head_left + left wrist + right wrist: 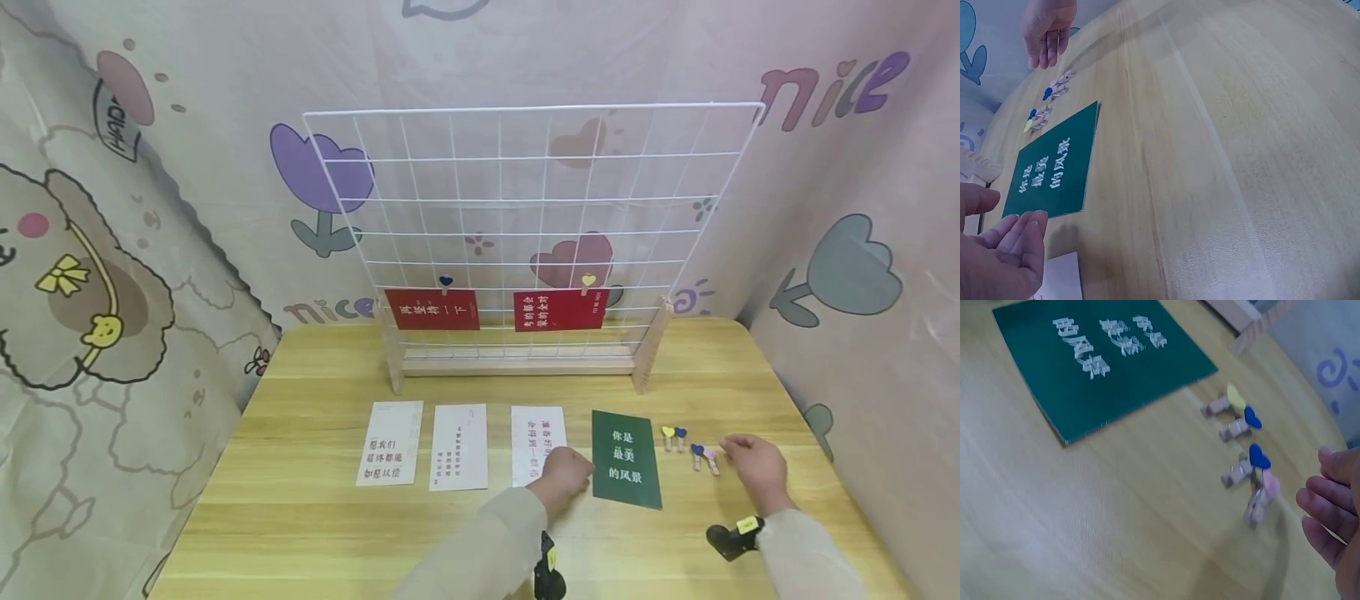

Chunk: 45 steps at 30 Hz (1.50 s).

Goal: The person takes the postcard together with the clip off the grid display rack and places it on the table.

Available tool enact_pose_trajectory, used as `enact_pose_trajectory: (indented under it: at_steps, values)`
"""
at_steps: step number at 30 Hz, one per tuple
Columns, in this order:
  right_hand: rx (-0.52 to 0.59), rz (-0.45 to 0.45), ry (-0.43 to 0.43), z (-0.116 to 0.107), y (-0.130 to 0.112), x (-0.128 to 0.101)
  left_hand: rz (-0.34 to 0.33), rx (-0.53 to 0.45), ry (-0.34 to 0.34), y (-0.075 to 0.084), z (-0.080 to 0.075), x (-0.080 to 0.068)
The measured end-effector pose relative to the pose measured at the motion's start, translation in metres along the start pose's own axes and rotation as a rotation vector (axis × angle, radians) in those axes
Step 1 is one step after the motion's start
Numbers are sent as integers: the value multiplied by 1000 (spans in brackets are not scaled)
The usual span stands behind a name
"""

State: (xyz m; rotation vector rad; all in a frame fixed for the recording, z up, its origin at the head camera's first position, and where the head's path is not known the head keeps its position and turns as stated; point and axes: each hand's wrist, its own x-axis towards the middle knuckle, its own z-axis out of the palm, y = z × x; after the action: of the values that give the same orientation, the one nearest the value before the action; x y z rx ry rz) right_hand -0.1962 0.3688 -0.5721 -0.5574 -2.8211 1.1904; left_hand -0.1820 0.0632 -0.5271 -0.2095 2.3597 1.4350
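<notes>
My left hand (562, 479) hovers over the right edge of a white card (528, 429), its fingertips close to the left edge of a green card (626, 458) with white writing. In the left wrist view, its thumb stands apart from loosely bent fingers (1027, 240), with nothing between them. Several small wooden clothespins with heart tops lie right of the green card: a yellow one (1215, 406), blue ones (1236, 428) and a pink one (1259, 505). Just right of the pink clothespin is my right hand (756, 471), holding nothing, fingers loosely bent.
A white wire grid rack (525, 200) on a wooden base (517, 366) stands at the back. Clothespins hold two red cards, one left (431, 321) and one right (558, 321), on it. Two more white cards, one far left (393, 421) and one beside it (468, 442), lie on the table (315, 517).
</notes>
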Motion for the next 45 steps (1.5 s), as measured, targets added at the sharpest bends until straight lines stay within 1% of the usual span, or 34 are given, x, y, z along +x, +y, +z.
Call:
enact_pose_trajectory:
  at_steps: [2,4,5,7,10,13,19,23,26,28,30,35,36,37,41,42,43,44,45]
  values:
    - [-16,-11,32,9,11,11,11,-18,-2,1,-2,-1]
    - [4,-20,40,17,18,19,22,-39,-11,3,-5,-2]
    - [21,-28,38,20,19,22,26,-50,-16,4,-8,-2]
    - [31,-35,63,27,18,27,37,-72,-27,5,-14,-3]
    - [74,-53,82,35,12,33,42,-97,-35,5,-24,-2]
    - [103,-55,89,42,4,38,29,-121,-34,2,-36,1]
    - [166,-61,75,52,-12,47,3,-169,-23,-4,-63,7]
    - [184,-82,69,59,-21,51,15,-157,-1,-8,-81,9]
    - [205,-98,71,66,-28,54,25,-155,11,-12,-93,9]
    - [220,-110,71,71,-33,56,28,-175,9,-15,-101,8]
    - [242,-115,70,77,-37,58,17,-204,3,-17,-110,7]
    - [284,-145,57,91,-46,63,27,-274,-18,-20,-132,2]
    - [300,-143,33,84,-64,50,33,-279,-20,-21,-136,1]
    - [368,-179,-5,83,-68,48,35,-289,-20,-22,-140,0]
    - [421,-157,-108,51,-143,-5,24,-296,3,-26,-154,-3]
    - [429,-153,-130,42,-162,-19,20,-293,10,-27,-157,-4]
    - [425,-158,-138,43,-165,-19,14,-291,20,-28,-160,-3]
    - [367,-130,-128,38,-183,-31,8,-292,27,-29,-163,-3]
    - [368,-134,-136,38,-187,-32,2,-295,35,-30,-167,-3]
